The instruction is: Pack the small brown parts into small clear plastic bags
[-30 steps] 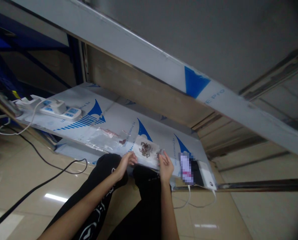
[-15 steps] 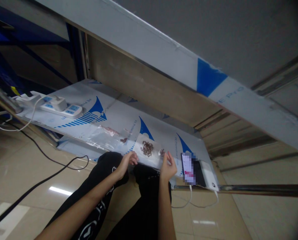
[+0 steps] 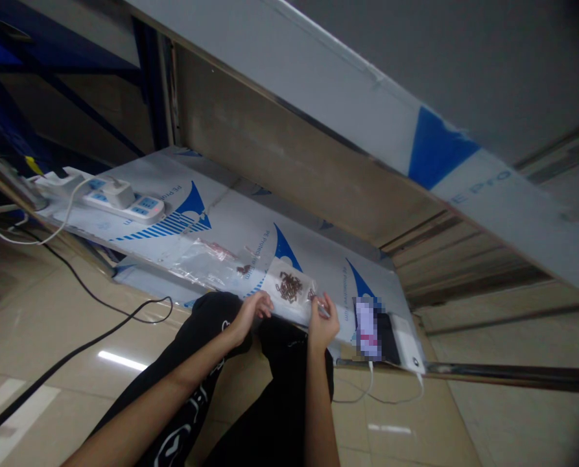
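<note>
Small brown pieces (image 3: 289, 287), too small to name, lie heaped on a white sheet (image 3: 270, 284) at the shelf's front edge. Left of that heap, my left hand (image 3: 256, 312) is held over my knee with curled fingers; anything inside them is hidden. My right hand (image 3: 324, 324) is just right of the sheet, fingertips drawn together around something I cannot make out. A few more brown pieces (image 3: 312, 294) lie close to its fingertips. Clear plastic bags (image 3: 199, 263) are spread to the left, with a small brown clump (image 3: 243, 269) beside them.
A white power strip (image 3: 146, 209) with plugged-in adapters sits at the shelf's far left. To the right are a phone (image 3: 367, 329) and a white power bank (image 3: 408, 344) with cables. An upper shelf edge (image 3: 347, 97) hangs overhead. A black cable (image 3: 99, 331) crosses the floor.
The view has shifted slightly. My right hand's fingers have changed posture, bending inward beside the small brown pieces. My left hand stays nearly in place, fingers still curled.
</note>
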